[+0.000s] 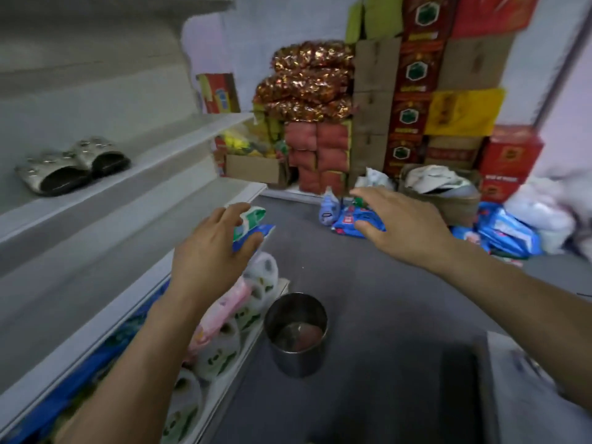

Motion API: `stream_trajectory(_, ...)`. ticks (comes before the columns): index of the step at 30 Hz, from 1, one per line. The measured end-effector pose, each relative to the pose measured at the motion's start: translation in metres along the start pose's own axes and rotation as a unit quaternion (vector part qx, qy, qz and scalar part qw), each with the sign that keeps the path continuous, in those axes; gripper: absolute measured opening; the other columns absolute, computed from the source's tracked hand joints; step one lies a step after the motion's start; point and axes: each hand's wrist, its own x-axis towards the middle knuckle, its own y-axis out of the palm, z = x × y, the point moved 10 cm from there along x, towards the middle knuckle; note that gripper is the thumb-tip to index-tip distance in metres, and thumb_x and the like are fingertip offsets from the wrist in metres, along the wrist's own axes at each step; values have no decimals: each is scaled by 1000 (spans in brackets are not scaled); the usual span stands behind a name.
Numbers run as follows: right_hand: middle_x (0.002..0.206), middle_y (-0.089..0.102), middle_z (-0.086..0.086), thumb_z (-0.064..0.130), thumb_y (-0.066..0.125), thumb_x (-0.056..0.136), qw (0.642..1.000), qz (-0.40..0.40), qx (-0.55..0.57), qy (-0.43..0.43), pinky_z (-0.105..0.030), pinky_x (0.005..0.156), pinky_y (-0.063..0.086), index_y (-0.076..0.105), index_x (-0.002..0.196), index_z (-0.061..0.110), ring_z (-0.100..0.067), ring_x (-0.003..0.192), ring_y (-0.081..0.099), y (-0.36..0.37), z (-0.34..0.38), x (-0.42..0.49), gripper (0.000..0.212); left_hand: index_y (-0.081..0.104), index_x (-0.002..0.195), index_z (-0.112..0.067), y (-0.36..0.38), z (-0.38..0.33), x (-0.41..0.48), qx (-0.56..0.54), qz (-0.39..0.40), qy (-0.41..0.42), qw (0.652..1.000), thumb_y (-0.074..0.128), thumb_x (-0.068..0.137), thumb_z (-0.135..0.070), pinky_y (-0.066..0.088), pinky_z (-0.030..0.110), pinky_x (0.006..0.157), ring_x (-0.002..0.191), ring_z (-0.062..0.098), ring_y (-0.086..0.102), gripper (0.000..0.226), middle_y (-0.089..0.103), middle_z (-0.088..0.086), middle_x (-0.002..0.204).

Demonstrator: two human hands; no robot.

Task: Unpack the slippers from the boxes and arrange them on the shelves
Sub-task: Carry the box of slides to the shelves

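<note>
A pair of silver studded slippers [73, 165] stands side by side on the middle white shelf [179, 136] at the left. My left hand [208, 251] hovers in front of the lower shelves, fingers loosely spread, holding nothing; green and blue packets [253, 224] show just behind its fingertips. Stretched forward over the grey floor, my right hand [400, 225] is also empty, with relaxed fingers pointing towards the far wall. An open cardboard box [455, 203] stuffed with crumpled paper sits on the floor beyond my right hand.
A steel pot [296, 334] stands on the floor between my arms. Wrapped toilet rolls [224, 344] fill the bottom shelf. Blue packets [349, 221] lie on the floor ahead. Stacked cartons [413, 100] and sacks [307, 78] line the back wall.
</note>
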Motion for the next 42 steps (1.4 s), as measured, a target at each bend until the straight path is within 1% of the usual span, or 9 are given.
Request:
stream_trajectory(5,135,51,4,42,51,91,996,7,14,84,-44,88,49,42,136,31,-24,118,54,38,-117,53,48,41,132,-35,92,-22,110,-5,35,16,999,52,88,-53,53,40,80,95,15,62,48,59,-13,118)
stream_trajectory(10,130,57,2,37,55,91,986,-2,7,169,-33,82,46,45,136,28,-21,110,59,56,-233,121,47,48,131,-30,180,-56,240,-19,85,55,995,53,90,-47,50,33,79,97,15,62,44,62,-9,116)
stream_trajectory(13,121,63,-1,37,55,90,979,-9,5,204,-37,84,49,49,133,26,-23,106,61,63,-297,155,44,51,127,-29,236,-90,310,-61,122,83,987,54,91,-44,44,28,73,95,15,61,40,60,-9,110)
stream_trajectory(16,112,65,4,41,53,89,968,-9,6,253,-44,79,53,51,127,32,-24,100,63,76,-368,177,39,56,119,-31,296,-123,367,-88,147,102,980,57,88,-44,48,31,74,88,16,61,33,61,-11,103)
stream_trajectory(22,118,61,6,31,53,91,947,-9,20,321,-35,78,49,50,127,30,-21,99,62,102,-518,219,36,57,118,-30,424,-191,466,-108,183,133,968,56,89,-43,47,30,73,85,11,58,31,63,-13,103)
stream_trajectory(26,113,62,9,34,53,87,933,10,43,358,-34,78,45,50,122,34,-20,97,61,127,-631,254,35,58,118,-28,512,-243,537,-121,197,130,964,56,88,-43,51,33,74,86,12,60,33,65,-12,100)
stream_trajectory(30,111,63,9,36,54,88,932,18,61,356,-30,73,39,53,122,32,-17,92,58,143,-737,307,35,56,120,-29,597,-298,605,-138,236,89,958,54,88,-44,53,37,77,84,14,62,35,66,-12,102)
stream_trajectory(34,116,63,4,31,54,89,935,48,49,349,-33,80,43,55,124,30,-23,104,59,163,-829,366,34,57,115,-28,667,-337,662,-149,259,57,953,54,89,-41,52,37,78,86,16,62,29,65,-12,99)
stream_trajectory(42,115,63,-3,29,53,91,955,117,37,271,-32,76,43,58,120,24,-28,105,61,245,-991,494,30,56,114,-28,811,-358,760,-129,303,-6,944,52,91,-41,49,32,77,91,14,61,27,64,-12,100)
